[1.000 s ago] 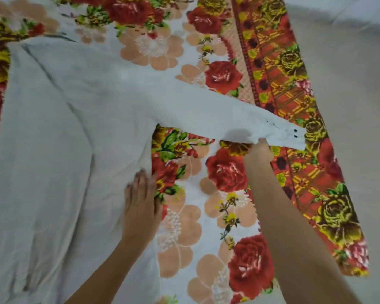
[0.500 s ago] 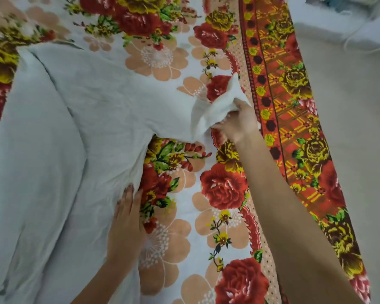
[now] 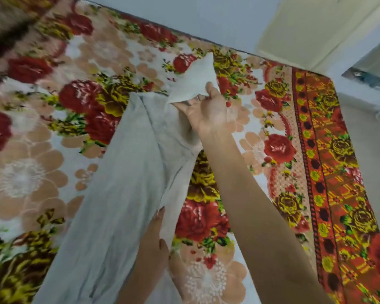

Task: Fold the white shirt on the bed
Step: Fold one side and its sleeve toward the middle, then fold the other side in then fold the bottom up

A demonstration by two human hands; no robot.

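A single head-worn wide-angle camera is looking forward and steeply down from close above the bed (image 3: 53,163), tilting so the far edge is running diagonally across the top, with the wall (image 3: 195,16) showing beyond. No second view is sharing the scene.

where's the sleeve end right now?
Head view, upper centre: the sleeve end is pinched in the right hand, lifted above the floral bedsheet, while the left hand presses the white shirt body lower down.
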